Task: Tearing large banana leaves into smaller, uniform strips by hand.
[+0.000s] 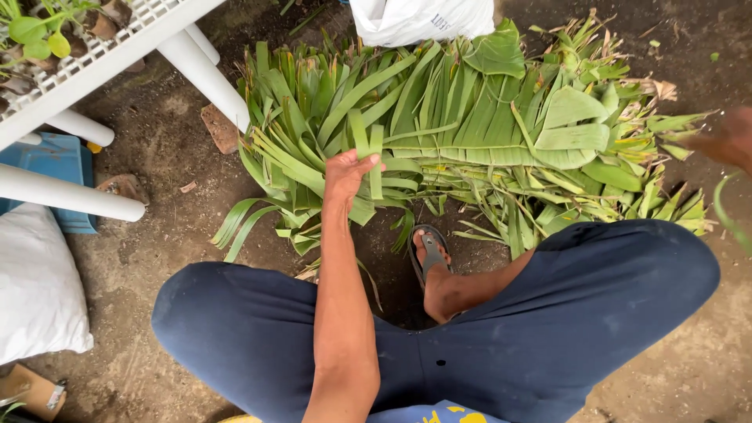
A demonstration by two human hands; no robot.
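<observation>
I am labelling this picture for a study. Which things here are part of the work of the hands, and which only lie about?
In the work:
- left hand, its grip on a leaf strip
- right hand, blurred at the edge
- pile of leaves

Lying about:
- white table
- white sack
- white bag
- blue box
- sandal

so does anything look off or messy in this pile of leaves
Mostly tidy: the left hand grips a folded green strip on the stacked leaves. The right side of the pile is ragged, with scattered trimmings and dry brown tips. The right hand is blurred at the frame edge.
</observation>
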